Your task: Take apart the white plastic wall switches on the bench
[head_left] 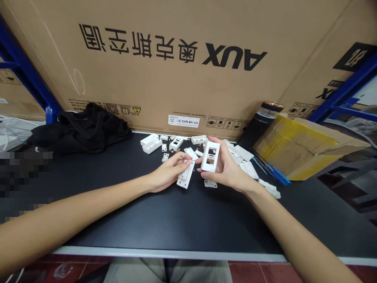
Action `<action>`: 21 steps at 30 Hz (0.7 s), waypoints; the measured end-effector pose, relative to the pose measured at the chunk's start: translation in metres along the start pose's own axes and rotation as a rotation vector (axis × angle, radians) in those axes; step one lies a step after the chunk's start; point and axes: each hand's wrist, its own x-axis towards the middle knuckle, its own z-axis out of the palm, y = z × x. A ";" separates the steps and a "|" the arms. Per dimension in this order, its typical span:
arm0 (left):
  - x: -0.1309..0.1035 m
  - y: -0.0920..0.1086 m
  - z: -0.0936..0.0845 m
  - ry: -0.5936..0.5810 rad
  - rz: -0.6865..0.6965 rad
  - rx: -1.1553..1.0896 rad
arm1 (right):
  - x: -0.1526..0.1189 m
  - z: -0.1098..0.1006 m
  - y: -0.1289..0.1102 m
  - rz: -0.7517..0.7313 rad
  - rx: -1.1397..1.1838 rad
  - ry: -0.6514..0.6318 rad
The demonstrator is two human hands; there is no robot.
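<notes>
In the middle of the head view, my left hand (169,171) is closed on a flat white plastic plate (184,181), tilted, with a smaller white piece lying along it under my thumb. Beside it, my right hand (226,168) grips a white rectangular plastic housing (210,157) with window-like openings, held upright with its front toward me. The two parts are apart by a small gap. Just below the housing, a small white plastic part (210,183) lies on the black table (165,224). My fingers behind the housing are partly hidden.
Several white housings (152,144) and small parts are strewn at the back of the table. To the right are a blue-handled tool (278,175), a taped cardboard box (297,147) and a black cylinder (256,125). Black cloth (85,129) lies left; a large carton (176,86) stands behind.
</notes>
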 end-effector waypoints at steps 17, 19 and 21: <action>0.002 0.005 0.002 0.066 -0.061 0.014 | 0.001 -0.007 -0.011 -0.034 -0.193 0.218; 0.002 0.005 0.001 0.064 -0.089 0.004 | 0.001 -0.007 -0.013 -0.012 -0.168 0.213; 0.002 0.005 0.000 0.058 -0.088 0.017 | 0.000 -0.005 -0.015 0.017 -0.134 0.174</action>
